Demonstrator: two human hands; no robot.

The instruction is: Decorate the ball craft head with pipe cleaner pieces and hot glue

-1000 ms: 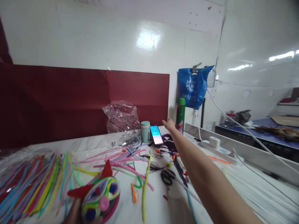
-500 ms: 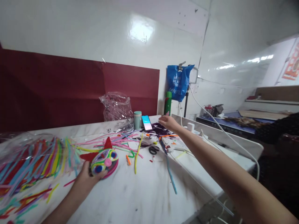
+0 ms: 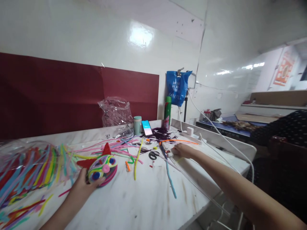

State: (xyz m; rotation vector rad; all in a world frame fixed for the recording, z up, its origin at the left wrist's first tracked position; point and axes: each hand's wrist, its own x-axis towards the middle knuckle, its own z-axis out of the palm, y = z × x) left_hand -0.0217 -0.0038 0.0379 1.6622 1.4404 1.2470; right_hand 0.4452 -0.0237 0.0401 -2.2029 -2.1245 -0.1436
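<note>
My left hand [image 3: 82, 184] grips the lower edge of a round pipe-cleaner face [image 3: 103, 165] with red ears, blue eyes and a pink nose, which rests on the white marble table [image 3: 144, 204]. My right hand [image 3: 182, 150] reaches across the table and lies palm down on a small white thing [image 3: 169, 154] beside an orange pipe cleaner [image 3: 178, 141]. Whether its fingers close on that thing is unclear. Black scissors [image 3: 153, 155] lie just left of that hand, and a long blue pipe cleaner [image 3: 169, 174] runs toward me from it.
A bundle of coloured pipe cleaners [image 3: 28, 169] fills the left. At the back stand a clear plastic bag [image 3: 116, 112], teal cup [image 3: 137, 125], lit phone [image 3: 146, 127] and green spray can [image 3: 167, 111]. A white cable [image 3: 216, 131] crosses the right, near another person's dark sleeve [image 3: 285, 127].
My right hand has drawn back from near the phone and come down on the table by the scissors. The view has pulled back and swung right; my left hand still holds the face.
</note>
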